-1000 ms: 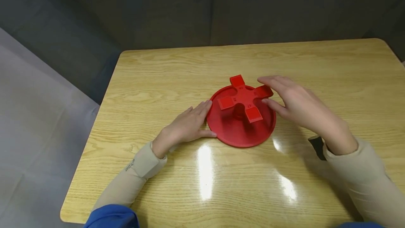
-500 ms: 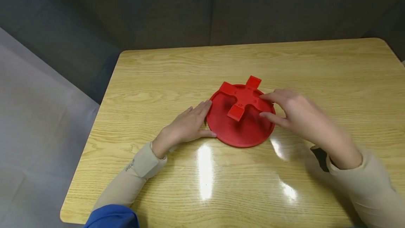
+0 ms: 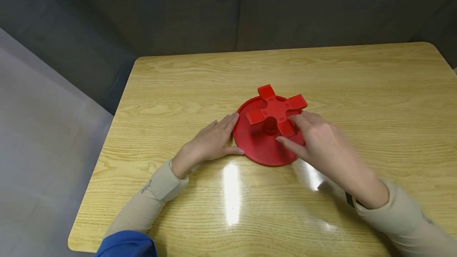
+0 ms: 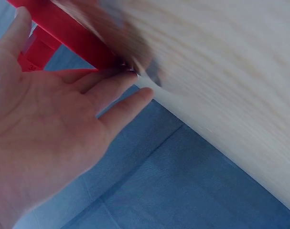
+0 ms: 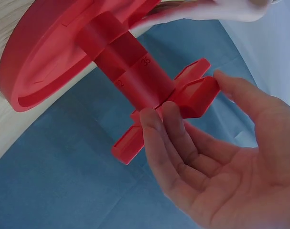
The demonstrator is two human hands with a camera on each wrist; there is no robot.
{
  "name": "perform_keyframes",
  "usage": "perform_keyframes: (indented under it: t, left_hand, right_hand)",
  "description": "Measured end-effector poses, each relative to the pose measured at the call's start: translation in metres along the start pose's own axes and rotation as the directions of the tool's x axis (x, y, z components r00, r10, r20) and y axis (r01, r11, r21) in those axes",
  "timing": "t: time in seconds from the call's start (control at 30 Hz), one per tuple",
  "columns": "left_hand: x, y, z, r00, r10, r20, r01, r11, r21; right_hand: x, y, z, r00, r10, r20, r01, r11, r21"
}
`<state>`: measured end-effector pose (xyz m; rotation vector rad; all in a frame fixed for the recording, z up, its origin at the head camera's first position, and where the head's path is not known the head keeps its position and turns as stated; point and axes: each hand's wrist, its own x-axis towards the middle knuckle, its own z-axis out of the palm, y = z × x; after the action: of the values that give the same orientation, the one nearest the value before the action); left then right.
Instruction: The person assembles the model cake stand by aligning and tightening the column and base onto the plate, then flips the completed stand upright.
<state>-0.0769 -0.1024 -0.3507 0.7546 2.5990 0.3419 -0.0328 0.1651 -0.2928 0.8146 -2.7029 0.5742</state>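
Note:
A red round tray (image 3: 258, 148) with a raised rim lies on the table. From its middle rises a red post (image 5: 135, 71) with numbers on its side, topped by a red four-armed cross (image 3: 276, 109) with numbered arms. My left hand (image 3: 210, 142) rests at the tray's left edge, fingers straight and thumb spread along the rim; the left wrist view has its fingertips at the tray's edge (image 4: 73, 36). My right hand (image 3: 323, 142) holds the near-right arm of the cross between thumb and fingers. In the right wrist view, the thumb meets that arm's end and fingers lie beside the hub.
The wooden table (image 3: 171, 90) has a glossy top with bright reflections near the front. Behind it hangs a dark grey cloth (image 3: 185, 15), and a lighter grey cloth (image 3: 43, 162) drops away at the left.
The cross has turned clockwise seen from above, its numbered arms shifting round. My right hand has come from the right-hand arm down to the near one. The left hand and tray stay put.

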Motion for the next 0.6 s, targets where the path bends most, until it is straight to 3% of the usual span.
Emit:
perform_keyframes:
  t: [0.27, 0.47, 0.6]
  left_hand:
    - [0.0, 0.0, 0.0, 1.0, 0.004, -0.001, -0.004, 1.0, 0.0]
    - [0.0, 0.0, 0.0, 1.0, 0.001, 0.0, -0.001, 1.0, 0.004]
    - [0.001, 0.0, 0.001, 1.0, 0.003, -0.001, -0.003, 1.0, -0.005]
  right_hand:
    - [0.0, -0.001, -0.002, 1.0, 0.02, -0.01, -0.02, 1.0, 0.005]
    - [0.01, 0.017, -0.017, 0.995, 0.015, -0.099, -0.012, 0.999, 0.033]
    - [0.023, 0.041, -0.019, 1.0, 0.021, -0.005, -0.021, 0.998, 0.063]
